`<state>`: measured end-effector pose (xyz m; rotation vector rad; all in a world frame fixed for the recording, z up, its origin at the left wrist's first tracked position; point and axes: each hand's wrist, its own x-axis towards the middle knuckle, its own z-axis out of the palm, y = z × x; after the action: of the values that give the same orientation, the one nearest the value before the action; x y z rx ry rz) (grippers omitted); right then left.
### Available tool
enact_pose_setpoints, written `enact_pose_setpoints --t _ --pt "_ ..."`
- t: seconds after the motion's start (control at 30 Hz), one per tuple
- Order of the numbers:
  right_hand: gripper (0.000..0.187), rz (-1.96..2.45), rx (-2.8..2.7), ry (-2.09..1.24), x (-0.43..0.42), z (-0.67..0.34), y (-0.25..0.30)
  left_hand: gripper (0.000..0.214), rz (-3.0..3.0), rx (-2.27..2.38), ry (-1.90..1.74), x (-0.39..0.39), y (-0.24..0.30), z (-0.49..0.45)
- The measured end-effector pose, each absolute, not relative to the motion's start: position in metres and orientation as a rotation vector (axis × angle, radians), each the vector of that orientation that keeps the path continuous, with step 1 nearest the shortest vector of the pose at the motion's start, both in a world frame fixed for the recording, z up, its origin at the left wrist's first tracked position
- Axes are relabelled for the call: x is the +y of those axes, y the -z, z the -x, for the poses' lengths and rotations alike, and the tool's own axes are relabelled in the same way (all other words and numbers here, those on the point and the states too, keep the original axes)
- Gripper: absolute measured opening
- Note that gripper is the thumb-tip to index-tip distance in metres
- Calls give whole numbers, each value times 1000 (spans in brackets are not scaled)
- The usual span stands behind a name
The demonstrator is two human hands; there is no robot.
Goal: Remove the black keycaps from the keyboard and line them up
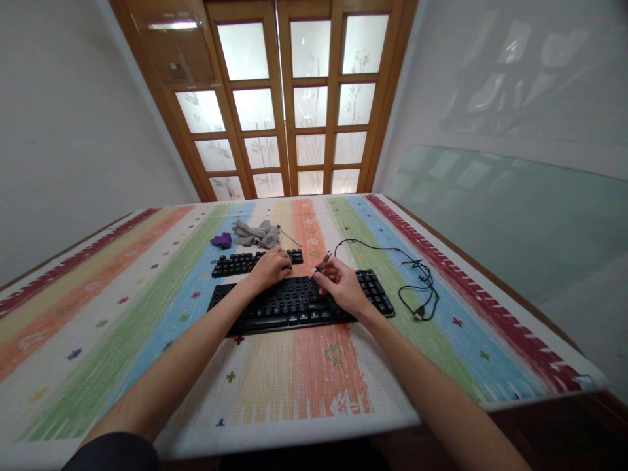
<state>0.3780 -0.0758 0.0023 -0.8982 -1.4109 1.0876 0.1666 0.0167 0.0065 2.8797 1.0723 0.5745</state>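
Note:
A black keyboard (275, 320) lies on the striped cloth, with many keycaps off its middle and left part. Behind it, loose black keycaps (235, 263) stand in rows. My left hand (272, 268) is over the right part of these rows, its fingers curled down at the keyboard's back edge; whatever is between the fingertips is hidden. Above the keyboard's right half, my right hand (341, 284) pinches a slim brown tool (324, 261) that points up and away; its exact kind is unclear.
A black USB cable (432, 288) lies loosely coiled to the right. Beyond the keycaps are a grey cloth (258, 233), a purple cloth (222, 241) and a thin rod (290, 236). The striped tablecloth (161, 288) covers the table; glazed wooden doors (287, 98) stand behind.

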Motion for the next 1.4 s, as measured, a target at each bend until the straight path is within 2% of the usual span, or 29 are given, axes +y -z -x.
enact_pose_setpoints --t 0.73,1.23,1.4 --pt "42 921 -1430 -1071 -73 -380 1 6 -2970 1176 -529 24 1 -159" --pt "43 958 -1413 -972 -71 -394 -11 14 -2984 1222 -506 26 1 -160" --pt "41 949 -1402 -979 -71 -396 -12 23 -2961 1288 -586 20 -5 -156"
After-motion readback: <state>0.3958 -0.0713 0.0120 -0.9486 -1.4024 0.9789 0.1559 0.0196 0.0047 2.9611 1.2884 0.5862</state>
